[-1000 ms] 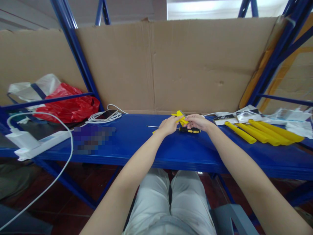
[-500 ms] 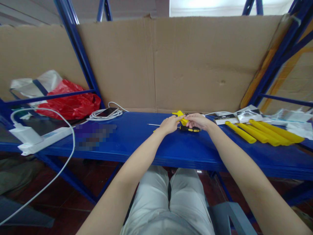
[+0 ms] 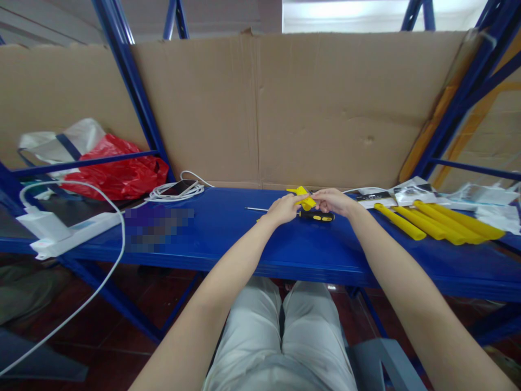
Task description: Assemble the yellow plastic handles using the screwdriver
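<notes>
A small yellow plastic part [image 3: 306, 202] with a narrow tip pointing left is held above the bench. My left hand [image 3: 284, 209] is closed round its left side. At the part's right edge, the fingers of my right hand [image 3: 331, 201] are pinched together; what sits between them is too small to make out. Just below the hands lies a screwdriver [image 3: 317, 216] with a black and yellow handle. A thin metal shaft [image 3: 256, 209] shows to the left of my left hand, partly hidden by it.
Several yellow tubes [image 3: 448, 222] lie on the right of the blue bench [image 3: 228, 233], beside small white and black boxes [image 3: 415, 191]. On the left are a coiled white cable [image 3: 175, 190], a power strip [image 3: 81, 233] and a red bag [image 3: 118, 168]. Cardboard [image 3: 325, 108] stands behind.
The hands have shifted slightly to the right. My right hand has drawn back a little, so more of the yellow part shows between the hands.
</notes>
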A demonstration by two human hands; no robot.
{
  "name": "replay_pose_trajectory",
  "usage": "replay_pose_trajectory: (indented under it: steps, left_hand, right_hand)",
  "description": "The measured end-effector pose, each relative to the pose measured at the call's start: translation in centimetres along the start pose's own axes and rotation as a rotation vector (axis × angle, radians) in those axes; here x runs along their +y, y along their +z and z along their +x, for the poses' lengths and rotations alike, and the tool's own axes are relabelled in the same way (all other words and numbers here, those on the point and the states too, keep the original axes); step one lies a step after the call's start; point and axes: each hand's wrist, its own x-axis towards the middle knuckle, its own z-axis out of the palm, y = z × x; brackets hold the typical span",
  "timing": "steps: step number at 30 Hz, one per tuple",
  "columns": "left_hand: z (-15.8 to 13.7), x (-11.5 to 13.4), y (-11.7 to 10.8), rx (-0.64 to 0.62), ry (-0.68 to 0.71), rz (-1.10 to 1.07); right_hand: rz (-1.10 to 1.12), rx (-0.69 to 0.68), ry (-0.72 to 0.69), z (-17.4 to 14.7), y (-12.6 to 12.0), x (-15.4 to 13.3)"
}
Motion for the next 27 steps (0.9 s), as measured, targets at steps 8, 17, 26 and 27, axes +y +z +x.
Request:
replay_pose_trajectory:
  steps: [8, 17, 26, 27]
  left_hand:
    - [0.0, 0.1, 0.5, -0.019, 0.012, -0.038]
    - [0.3, 0.0, 1.0, -0.021, 0.051, -0.059]
    - [0.3, 0.0, 1.1, -0.027, 0.062, -0.074]
    - [0.2, 0.0, 1.1, -0.027, 0.061, -0.074]
  right_hand:
    - [-0.699, 0.524, -0.096, 1.8, -4.0, 3.1]
    - [-1.175, 0.372, 0.013, 2.7, -5.5, 5.6]
    - [-1.185, 0.334, 0.020, 3.0, -5.4, 6.0]
    - [-1.186, 0.327, 0.019, 3.1, -5.4, 6.1]
